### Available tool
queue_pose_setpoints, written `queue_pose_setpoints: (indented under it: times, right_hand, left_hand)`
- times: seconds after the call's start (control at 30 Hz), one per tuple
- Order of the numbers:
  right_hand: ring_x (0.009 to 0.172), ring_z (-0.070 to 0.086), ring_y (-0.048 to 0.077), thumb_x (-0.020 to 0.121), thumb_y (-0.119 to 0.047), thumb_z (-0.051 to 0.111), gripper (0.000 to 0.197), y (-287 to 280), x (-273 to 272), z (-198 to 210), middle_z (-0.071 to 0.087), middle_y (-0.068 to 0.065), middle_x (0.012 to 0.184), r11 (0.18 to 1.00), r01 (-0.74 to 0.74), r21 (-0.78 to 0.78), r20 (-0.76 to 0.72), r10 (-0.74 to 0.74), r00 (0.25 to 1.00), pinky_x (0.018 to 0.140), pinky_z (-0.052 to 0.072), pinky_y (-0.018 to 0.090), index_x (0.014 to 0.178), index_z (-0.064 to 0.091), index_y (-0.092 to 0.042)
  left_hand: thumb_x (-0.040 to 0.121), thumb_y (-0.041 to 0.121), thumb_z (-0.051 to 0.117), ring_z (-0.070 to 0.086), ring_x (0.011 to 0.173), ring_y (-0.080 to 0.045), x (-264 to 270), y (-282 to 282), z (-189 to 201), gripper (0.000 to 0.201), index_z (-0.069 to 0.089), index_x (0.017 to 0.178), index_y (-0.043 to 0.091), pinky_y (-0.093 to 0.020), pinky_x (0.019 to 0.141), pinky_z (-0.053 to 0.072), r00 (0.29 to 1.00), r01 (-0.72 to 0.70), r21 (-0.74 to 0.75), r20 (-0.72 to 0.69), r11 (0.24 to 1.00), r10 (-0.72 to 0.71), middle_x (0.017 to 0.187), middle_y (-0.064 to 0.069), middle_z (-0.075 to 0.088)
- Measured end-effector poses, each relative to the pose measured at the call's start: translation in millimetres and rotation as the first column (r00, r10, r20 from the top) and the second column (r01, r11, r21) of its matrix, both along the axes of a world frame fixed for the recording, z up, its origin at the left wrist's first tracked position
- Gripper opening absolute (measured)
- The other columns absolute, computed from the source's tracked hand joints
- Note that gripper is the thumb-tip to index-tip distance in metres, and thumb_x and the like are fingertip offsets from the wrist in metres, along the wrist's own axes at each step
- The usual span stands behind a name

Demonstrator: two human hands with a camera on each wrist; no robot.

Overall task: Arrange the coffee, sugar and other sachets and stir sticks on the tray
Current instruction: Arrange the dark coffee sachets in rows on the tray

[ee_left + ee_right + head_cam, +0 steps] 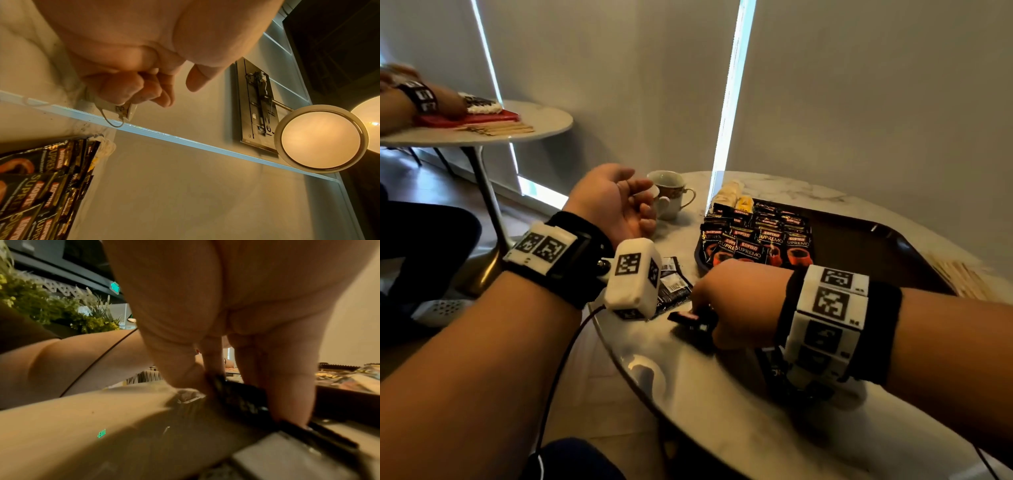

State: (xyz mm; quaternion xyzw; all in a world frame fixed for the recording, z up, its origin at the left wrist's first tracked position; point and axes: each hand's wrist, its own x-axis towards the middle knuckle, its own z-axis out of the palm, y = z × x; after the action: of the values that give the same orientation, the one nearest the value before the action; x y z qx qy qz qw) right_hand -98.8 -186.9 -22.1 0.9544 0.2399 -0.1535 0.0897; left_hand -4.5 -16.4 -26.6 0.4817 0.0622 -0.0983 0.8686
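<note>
right hand (pixel 736 301) pinches a dark sachet (pixel 690 318) lying on the table (pixel 722 394); tray (pixel 859 236) lies just beyond. left hand (pixel 613 202) hangs empty, loosely curled.

Head view looks down over the table (pixel 722 394); each wrist view sits close under its palm, sharing the sachets (pixel 41 186).

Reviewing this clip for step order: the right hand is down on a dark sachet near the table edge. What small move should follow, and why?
Probably lift the dark sachet and carry it to the tray. The right hand already pinches it on the table, the coffee sachets fill only the tray's left part, and the left hand hovers holding nothing.
</note>
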Motion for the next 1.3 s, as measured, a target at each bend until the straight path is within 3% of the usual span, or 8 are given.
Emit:
queue_pose_setpoints:
  times: [0.27, 0.4, 0.53, 0.7, 0.9, 1.0, 1.17, 1.3]
  right_hand:
    - [0.088, 0.059, 0.008, 0.091, -0.018, 0.063, 0.030, -20.9, 10.5, 19.2, 0.065, -0.010, 0.094, 0.945, 0.134, 0.297, 0.047, -0.155, 0.987, 0.081, 0.053, 0.023, 0.119, 0.069, -0.027]
    - [0.072, 0.063, -0.001, 0.087, -0.015, 0.069, 0.028, -40.1, 14.1, 38.0, 0.069, -0.016, 0.080, 0.785, 0.185, 0.591, 0.050, -0.265, 0.963, 0.063, 0.049, 0.012, 0.109, 0.073, -0.031]
    - [0.070, 0.064, 0.002, 0.086, -0.018, 0.072, 0.031, -45.7, 20.6, 46.0, 0.070, -0.016, 0.077, 0.566, -0.081, 0.820, 0.292, -0.292, 0.911, 0.058, 0.046, 0.011, 0.109, 0.070, -0.040]
    - [0.091, 0.058, 0.009, 0.083, -0.014, 0.074, 0.044, -31.9, 32.5, 30.6, 0.065, -0.008, 0.096, 0.688, -0.215, 0.693, 0.403, -0.123, 0.907, 0.081, 0.049, 0.022, 0.121, 0.069, -0.035]
    - [0.100, 0.064, 0.001, 0.072, -0.035, 0.085, 0.063, -22.6, 42.2, 25.2, 0.068, -0.013, 0.105, 0.624, -0.161, 0.765, 0.255, -0.064, 0.965, 0.091, 0.054, 0.025, 0.129, 0.058, -0.031]
    - [0.106, 0.058, 0.006, 0.080, -0.040, 0.076, 0.063, -18.0, 46.4, 25.5, 0.058, -0.010, 0.115, 0.596, -0.023, 0.803, 0.153, -0.169, 0.974, 0.090, 0.053, 0.027, 0.135, 0.048, -0.029]
    - [0.119, 0.055, 0.014, 0.086, -0.039, 0.072, 0.061, 11.4, 58.3, 18.1, 0.055, -0.003, 0.135, 0.921, 0.059, 0.384, 0.051, -0.085, 0.995, 0.100, 0.049, 0.031, 0.140, 0.048, -0.027]
    - [0.139, 0.041, 0.017, 0.078, -0.040, 0.080, 0.089, 38.5, 61.6, 12.6, 0.041, -0.005, 0.153, 0.980, -0.017, 0.196, -0.030, 0.023, 0.999, 0.111, 0.035, 0.031, 0.153, 0.033, -0.029]
  left_hand:
    - [0.097, 0.033, 0.039, 0.039, 0.052, -0.011, -10.4, 4.2, -7.7, 0.029, 0.055, 0.086, 0.012, -0.021, 0.047, 0.032, 0.998, 0.061, 0.029, -0.018, 0.998, -0.061, 0.067, -0.001, 0.044]
    - [0.095, 0.035, 0.044, 0.040, 0.056, -0.012, -14.9, 1.3, -7.9, 0.027, 0.056, 0.093, 0.011, -0.023, 0.048, 0.034, 0.989, 0.140, 0.045, -0.046, 0.989, -0.138, 0.070, -0.001, 0.045]
    - [0.090, 0.049, 0.052, 0.056, 0.067, -0.020, -25.9, -21.9, -3.5, 0.050, 0.054, 0.111, 0.004, -0.027, 0.053, 0.048, 0.957, 0.281, 0.014, -0.081, 0.960, -0.279, 0.082, -0.012, 0.059]
    - [0.092, 0.054, 0.045, 0.063, 0.107, -0.033, -40.3, -44.5, 7.4, 0.066, 0.067, 0.126, 0.002, -0.046, 0.098, 0.045, 0.843, 0.538, -0.190, 0.118, 0.821, -0.525, 0.121, -0.020, 0.065]
    - [0.097, 0.022, 0.041, 0.069, 0.095, -0.031, -28.6, -23.6, 0.2, 0.038, 0.057, 0.130, 0.009, -0.047, 0.083, 0.055, 0.947, 0.320, -0.081, 0.067, 0.944, -0.315, 0.108, -0.017, 0.067]
    - [0.098, 0.018, 0.043, 0.066, 0.085, -0.024, -23.6, -1.4, -0.4, 0.020, 0.058, 0.109, 0.009, -0.048, 0.071, 0.058, 0.977, 0.210, -0.076, 0.062, 0.975, -0.206, 0.090, -0.010, 0.063]
    - [0.103, 0.046, 0.043, 0.075, 0.077, -0.024, -9.8, 36.0, 1.4, 0.045, 0.063, 0.109, 0.006, -0.049, 0.066, 0.063, 0.991, 0.125, -0.023, 0.043, 0.992, -0.124, 0.088, -0.013, 0.073]
    - [0.101, 0.045, 0.050, 0.069, 0.079, -0.025, -3.5, 46.6, 3.8, 0.028, 0.051, 0.118, 0.023, -0.035, 0.053, 0.058, 0.996, 0.075, -0.007, 0.051, 0.997, -0.074, 0.096, -0.010, 0.066]
